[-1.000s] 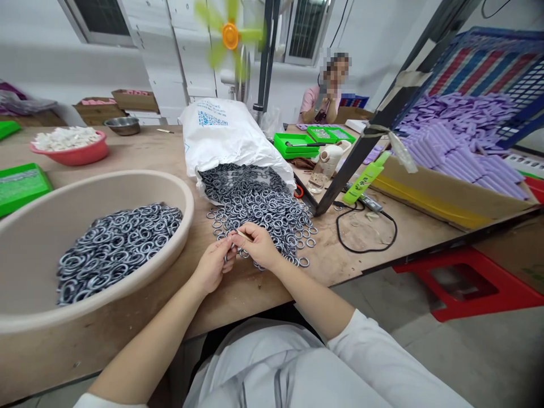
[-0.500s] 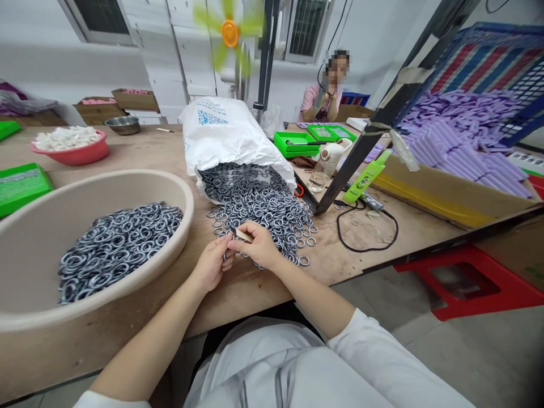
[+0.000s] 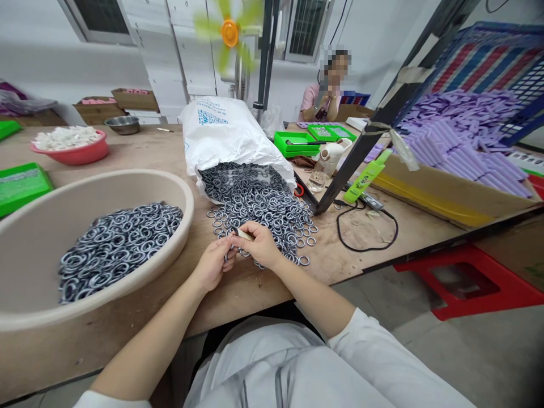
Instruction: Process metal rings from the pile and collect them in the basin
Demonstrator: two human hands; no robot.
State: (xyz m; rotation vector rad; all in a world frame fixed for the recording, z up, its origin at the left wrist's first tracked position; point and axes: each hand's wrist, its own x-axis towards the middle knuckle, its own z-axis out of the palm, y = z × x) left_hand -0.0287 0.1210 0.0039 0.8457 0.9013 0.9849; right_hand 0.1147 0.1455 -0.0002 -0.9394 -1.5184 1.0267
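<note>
My left hand (image 3: 213, 263) is closed on a small grey ring (image 3: 226, 257), partly hidden by the fingers. Pressed up against it, my right hand (image 3: 261, 245) grips a small tool with a pale handle (image 3: 245, 234) and a dark end; its exact kind cannot be made out. Both hands meet just above the table's near side. Right behind them lies a heap of grey rings (image 3: 263, 207), spilling from the mouth of a white sack (image 3: 229, 136). To the left, a large beige basin (image 3: 190, 218) holds many more such rings.
A slanted dark metal post (image 3: 352, 153) rises right of the heap, beside a black cable (image 3: 340, 235) and a green bottle (image 3: 368, 177). A carton (image 3: 446, 201) of purple pieces stands farther right. A spinning fan (image 3: 230, 34) and a seated person (image 3: 321, 102) are behind.
Both hands stay in nearly the same place. The pale-handled tool has shifted and turned slightly between the fingers.
</note>
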